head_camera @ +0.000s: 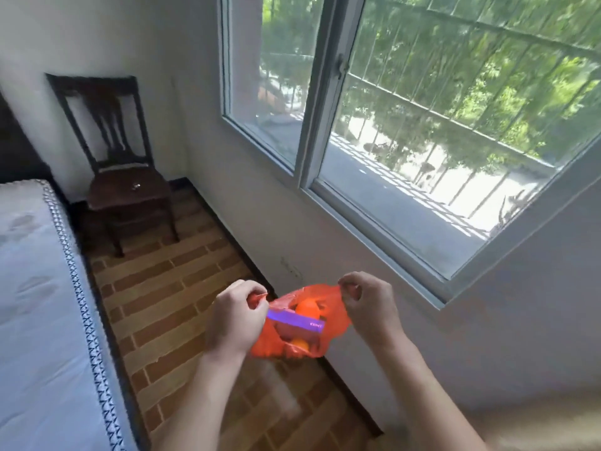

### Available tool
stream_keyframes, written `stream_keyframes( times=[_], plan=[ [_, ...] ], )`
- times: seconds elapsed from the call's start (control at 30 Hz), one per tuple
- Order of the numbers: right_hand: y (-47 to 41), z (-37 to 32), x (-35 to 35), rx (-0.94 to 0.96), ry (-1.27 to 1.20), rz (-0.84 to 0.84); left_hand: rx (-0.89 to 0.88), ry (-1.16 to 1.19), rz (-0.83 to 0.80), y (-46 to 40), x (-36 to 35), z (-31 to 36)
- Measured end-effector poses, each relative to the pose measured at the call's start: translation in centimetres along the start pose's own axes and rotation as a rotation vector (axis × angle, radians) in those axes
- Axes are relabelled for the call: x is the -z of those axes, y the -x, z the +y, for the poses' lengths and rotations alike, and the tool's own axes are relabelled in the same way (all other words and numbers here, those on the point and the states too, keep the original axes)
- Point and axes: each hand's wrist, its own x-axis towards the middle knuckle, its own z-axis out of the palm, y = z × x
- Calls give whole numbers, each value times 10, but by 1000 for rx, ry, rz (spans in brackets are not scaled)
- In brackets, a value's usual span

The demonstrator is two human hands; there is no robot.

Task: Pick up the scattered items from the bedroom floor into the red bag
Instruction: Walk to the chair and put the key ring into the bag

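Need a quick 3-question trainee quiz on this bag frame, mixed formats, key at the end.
1. True or false: both hands, left hand and right hand, pinch the rim of the red bag.
2. Which item lies across the bag's open mouth? A) purple box B) green bottle C) white sock
3. Fill in: the dark wooden ____ stands in the corner past the mattress.

Key: 1 true; 2 A; 3 chair. Extra note: orange round items show inside the bag, and the visible floor shows no loose items.
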Motion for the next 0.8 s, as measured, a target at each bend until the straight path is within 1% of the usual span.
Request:
stream_keyframes(
  times=[0.1, 0.33, 0.47, 0.63, 0.7, 0.8],
  plan=[
    [-18, -33, -30, 72, -13, -51, 59, -13, 87, -2, 34, -30],
    [-41, -107, -102, 312, -48, -244, 236, -69, 325, 15, 103, -82],
    [-50, -135, -133, 379, -63, -331, 318, -120, 427, 24, 129, -100],
    [-66, -140, -169, 418, -115, -436, 413, -155, 486, 23, 129, -119],
    [-77, -133, -184, 439, -129, -467, 445, -176, 488, 18, 122, -128],
    [-98, -119, -210, 450, -128, -500, 540, -196, 492, 5, 105, -141]
  ],
)
